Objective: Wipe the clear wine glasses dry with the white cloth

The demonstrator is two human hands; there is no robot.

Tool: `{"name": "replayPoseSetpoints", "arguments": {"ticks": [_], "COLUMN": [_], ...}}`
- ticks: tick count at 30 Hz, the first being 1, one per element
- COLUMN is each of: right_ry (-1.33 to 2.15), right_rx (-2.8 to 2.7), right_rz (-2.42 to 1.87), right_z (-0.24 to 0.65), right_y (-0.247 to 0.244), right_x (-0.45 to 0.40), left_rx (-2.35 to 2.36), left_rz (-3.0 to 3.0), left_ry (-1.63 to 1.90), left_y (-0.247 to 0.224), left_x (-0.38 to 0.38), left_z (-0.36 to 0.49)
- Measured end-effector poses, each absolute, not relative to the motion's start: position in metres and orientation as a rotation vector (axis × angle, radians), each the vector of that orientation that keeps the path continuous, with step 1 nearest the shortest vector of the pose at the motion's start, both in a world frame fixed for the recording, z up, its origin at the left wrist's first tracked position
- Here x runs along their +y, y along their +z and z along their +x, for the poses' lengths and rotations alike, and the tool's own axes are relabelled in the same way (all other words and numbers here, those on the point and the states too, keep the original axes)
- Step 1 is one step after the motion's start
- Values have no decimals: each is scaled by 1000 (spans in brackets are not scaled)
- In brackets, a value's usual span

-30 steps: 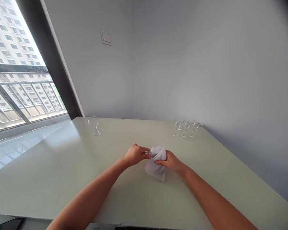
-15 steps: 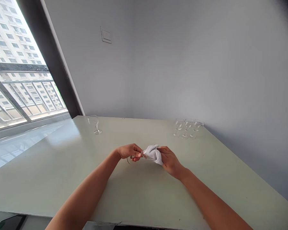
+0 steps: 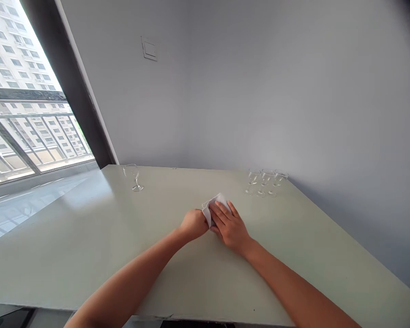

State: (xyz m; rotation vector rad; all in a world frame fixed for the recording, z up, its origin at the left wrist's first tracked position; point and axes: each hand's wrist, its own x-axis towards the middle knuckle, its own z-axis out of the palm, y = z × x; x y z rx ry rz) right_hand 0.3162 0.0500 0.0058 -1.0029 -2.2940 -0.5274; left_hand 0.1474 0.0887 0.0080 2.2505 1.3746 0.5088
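My left hand is closed around a clear stemmed glass, mostly hidden by the fingers and the cloth; a faint curved edge peeks out beside the cloth. A white cloth covers the glass. Pressing on that cloth is my right hand, its fingers laid over it and holding it against the glass. Both hands meet low over the middle of the table.
One clear stemmed glass stands upright at the back left of the pale table. Three more stemmed glasses stand close together at the back right. Grey walls rise behind the table, and a window lies to the left.
My left hand has turned over, its back now toward me, and shifted slightly right. The right hand has moved onto the cloth, which now points up and away.
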Motion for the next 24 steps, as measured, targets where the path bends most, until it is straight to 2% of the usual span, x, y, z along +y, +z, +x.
{"name": "replayPoseSetpoints", "arguments": {"ticks": [3,7,11,16,24], "right_ry": [-365,227,739,876,904], "right_rx": [-2159,-1811,-1370,-1034,-964], "right_rz": [-1078,-1226,-1246,-1236,-1150], "right_z": [318,332,336,332,322], "right_y": [5,5,-3,-9,2], "right_x": [51,58,67,68,58], "left_rx": [1295,1161,1246,1353,1307], "left_rz": [2551,2845,2770,2488,1917], "left_ry": [511,562,603,651,733], "left_y": [10,8,-2,-9,4], "left_x": [76,71,71,68,55], "left_z": [154,156,160,167,176]}}
